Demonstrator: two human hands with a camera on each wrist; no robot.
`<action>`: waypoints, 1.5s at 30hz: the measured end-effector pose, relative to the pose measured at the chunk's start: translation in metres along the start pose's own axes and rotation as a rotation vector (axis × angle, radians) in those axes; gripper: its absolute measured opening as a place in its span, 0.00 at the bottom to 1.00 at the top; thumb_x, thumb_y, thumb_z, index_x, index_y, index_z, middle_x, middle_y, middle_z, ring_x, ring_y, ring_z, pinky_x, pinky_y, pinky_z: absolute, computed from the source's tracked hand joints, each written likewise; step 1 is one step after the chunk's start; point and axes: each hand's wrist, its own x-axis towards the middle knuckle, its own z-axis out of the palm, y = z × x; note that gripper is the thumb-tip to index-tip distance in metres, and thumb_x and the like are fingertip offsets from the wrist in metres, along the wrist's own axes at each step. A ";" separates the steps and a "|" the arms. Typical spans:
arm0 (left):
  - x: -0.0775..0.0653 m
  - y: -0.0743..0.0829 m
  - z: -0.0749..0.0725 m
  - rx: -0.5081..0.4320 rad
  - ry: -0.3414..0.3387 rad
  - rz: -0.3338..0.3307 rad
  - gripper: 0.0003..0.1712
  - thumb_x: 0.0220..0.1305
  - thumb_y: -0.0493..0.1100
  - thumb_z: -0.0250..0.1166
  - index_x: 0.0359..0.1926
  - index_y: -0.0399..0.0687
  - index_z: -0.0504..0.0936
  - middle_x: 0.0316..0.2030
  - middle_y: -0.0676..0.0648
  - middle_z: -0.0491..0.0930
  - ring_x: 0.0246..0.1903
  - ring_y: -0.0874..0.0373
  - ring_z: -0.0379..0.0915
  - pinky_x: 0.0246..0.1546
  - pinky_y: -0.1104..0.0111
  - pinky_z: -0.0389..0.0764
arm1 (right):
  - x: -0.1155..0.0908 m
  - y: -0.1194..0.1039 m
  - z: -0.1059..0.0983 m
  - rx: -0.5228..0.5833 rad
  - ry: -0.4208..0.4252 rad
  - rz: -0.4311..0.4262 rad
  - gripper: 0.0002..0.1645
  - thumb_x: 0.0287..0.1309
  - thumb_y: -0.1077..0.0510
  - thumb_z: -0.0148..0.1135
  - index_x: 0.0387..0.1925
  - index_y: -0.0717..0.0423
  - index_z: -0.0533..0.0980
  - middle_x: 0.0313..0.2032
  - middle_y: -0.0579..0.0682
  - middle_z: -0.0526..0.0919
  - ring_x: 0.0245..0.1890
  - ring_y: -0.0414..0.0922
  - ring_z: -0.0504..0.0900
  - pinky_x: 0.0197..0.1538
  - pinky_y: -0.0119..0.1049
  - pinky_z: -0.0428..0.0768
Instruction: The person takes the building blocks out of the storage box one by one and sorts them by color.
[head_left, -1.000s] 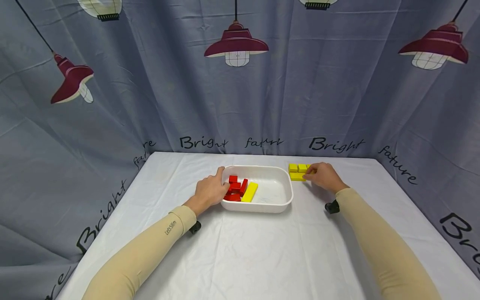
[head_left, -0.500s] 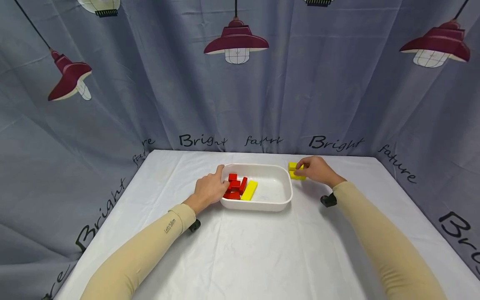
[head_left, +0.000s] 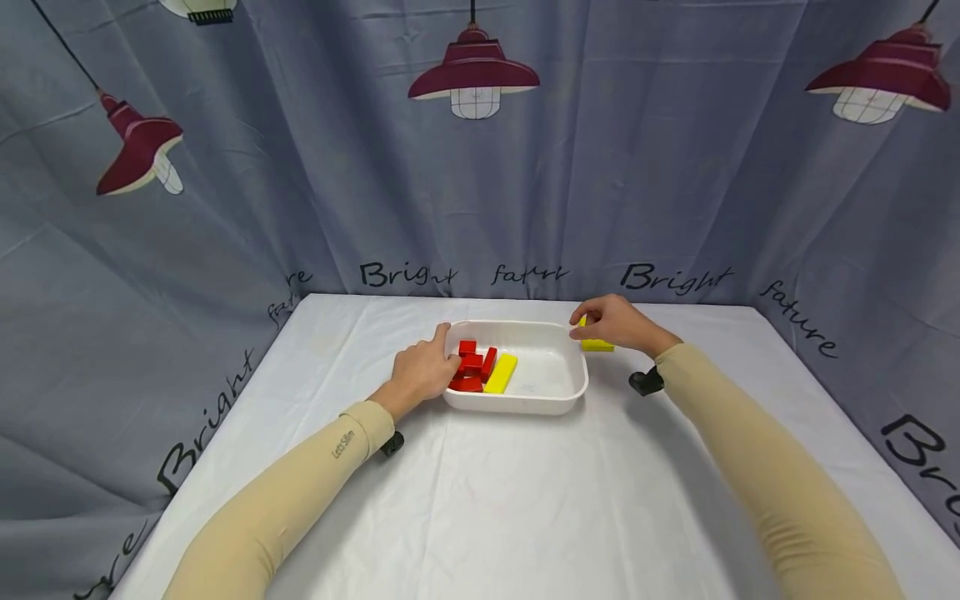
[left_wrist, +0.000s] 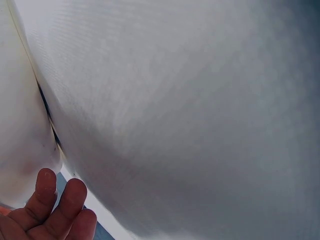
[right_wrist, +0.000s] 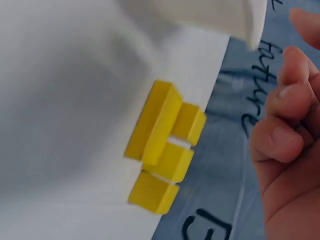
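My left hand [head_left: 423, 368] holds the left end of a white tray [head_left: 517, 403], thumb over the rim and index finger along its far left corner. In the left wrist view, several fingertips [left_wrist: 70, 197] show beside a pale surface. Inside the tray lie several red blocks [head_left: 471, 363] and one long yellow block [head_left: 501, 374]. My right hand [head_left: 618, 323] hovers by the tray's right rim, fingers bent, thumb and index apart with nothing seen between them. Below it on the table are a long yellow block [right_wrist: 155, 122] and three short yellow blocks [right_wrist: 168, 161].
A white cloth covers the table [head_left: 517, 500]. Behind its far edge hangs a grey-blue curtain [head_left: 337, 167] printed with lamps and lettering. The tray's right wall stands close to the yellow blocks.
My right hand has moved left and away from me, from the right end of the yellow blocks to the tray's right rim. The left hand keeps its hold on the tray.
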 end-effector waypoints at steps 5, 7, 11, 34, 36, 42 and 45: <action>-0.001 -0.002 0.001 -0.003 0.000 0.002 0.37 0.69 0.55 0.51 0.76 0.55 0.55 0.31 0.47 0.82 0.28 0.51 0.77 0.36 0.57 0.80 | 0.005 -0.015 0.005 -0.014 -0.032 -0.024 0.17 0.56 0.53 0.73 0.46 0.54 0.83 0.27 0.51 0.78 0.27 0.46 0.72 0.30 0.34 0.69; -0.001 -0.002 0.001 -0.005 -0.002 0.003 0.37 0.69 0.55 0.51 0.76 0.55 0.55 0.30 0.47 0.81 0.27 0.52 0.77 0.36 0.58 0.80 | 0.009 -0.019 0.007 -0.018 -0.047 -0.027 0.18 0.55 0.53 0.73 0.47 0.54 0.83 0.28 0.50 0.78 0.28 0.45 0.72 0.30 0.34 0.69; -0.002 -0.002 0.001 -0.005 -0.009 0.002 0.37 0.69 0.55 0.51 0.76 0.55 0.55 0.26 0.48 0.80 0.27 0.52 0.77 0.35 0.58 0.79 | 0.014 -0.027 0.011 -0.002 -0.089 -0.037 0.20 0.56 0.54 0.73 0.50 0.57 0.82 0.29 0.51 0.78 0.29 0.47 0.72 0.32 0.35 0.70; 0.000 0.000 -0.001 -0.015 -0.001 0.000 0.38 0.69 0.55 0.51 0.77 0.55 0.54 0.32 0.47 0.82 0.29 0.52 0.77 0.41 0.56 0.81 | 0.045 -0.053 0.040 0.051 -0.334 -0.049 0.24 0.58 0.58 0.71 0.57 0.56 0.79 0.26 0.51 0.79 0.18 0.43 0.69 0.27 0.33 0.70; 0.000 0.000 -0.001 -0.013 -0.001 -0.004 0.38 0.69 0.55 0.51 0.77 0.55 0.54 0.33 0.47 0.83 0.29 0.51 0.77 0.40 0.56 0.81 | 0.047 -0.056 0.042 0.044 -0.346 -0.056 0.24 0.58 0.58 0.71 0.56 0.56 0.79 0.26 0.51 0.79 0.18 0.43 0.69 0.26 0.33 0.70; 0.000 -0.002 0.001 -0.015 0.006 0.009 0.37 0.69 0.55 0.51 0.76 0.55 0.55 0.37 0.45 0.85 0.31 0.51 0.79 0.41 0.55 0.81 | 0.053 -0.059 0.047 0.044 -0.404 -0.035 0.24 0.58 0.59 0.70 0.57 0.56 0.79 0.25 0.50 0.78 0.18 0.43 0.68 0.26 0.32 0.70; 0.000 -0.002 0.001 -0.017 0.007 0.005 0.38 0.69 0.55 0.51 0.76 0.55 0.55 0.36 0.46 0.84 0.30 0.51 0.78 0.41 0.55 0.81 | 0.056 -0.058 0.050 0.034 -0.432 -0.032 0.23 0.58 0.60 0.69 0.57 0.54 0.79 0.25 0.51 0.77 0.18 0.44 0.69 0.27 0.32 0.70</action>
